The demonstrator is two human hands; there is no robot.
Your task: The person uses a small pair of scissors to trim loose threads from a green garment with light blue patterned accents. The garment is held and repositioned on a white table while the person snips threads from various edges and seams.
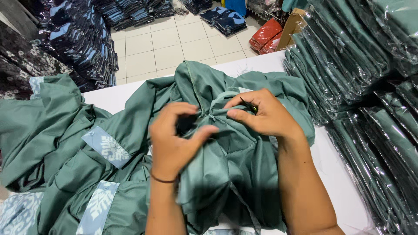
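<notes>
Left hand (174,137) curled, pinching green garment (226,165), right hand (265,115) at two o'clock, fingers closed gripping its fabric, small dark tool tucked inside

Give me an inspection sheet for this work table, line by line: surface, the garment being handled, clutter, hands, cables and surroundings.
Surface: white table, mostly covered by cloth.
Job's things: green garment bunched in the middle, gathered at a seam between both hands.
Clutter: more green garments with pale blue patterned cuffs heaped at left; stacks of bagged green garments along the right edge.
Grippers: left hand pinches the fabric in a closed grip; right hand pinches it too, with a small dark tool between the fingers, kind unclear.
Cables: nothing seen.
Surroundings: white tiled floor, dark bagged stacks at left, red packages and a cardboard box beyond the table.
</notes>
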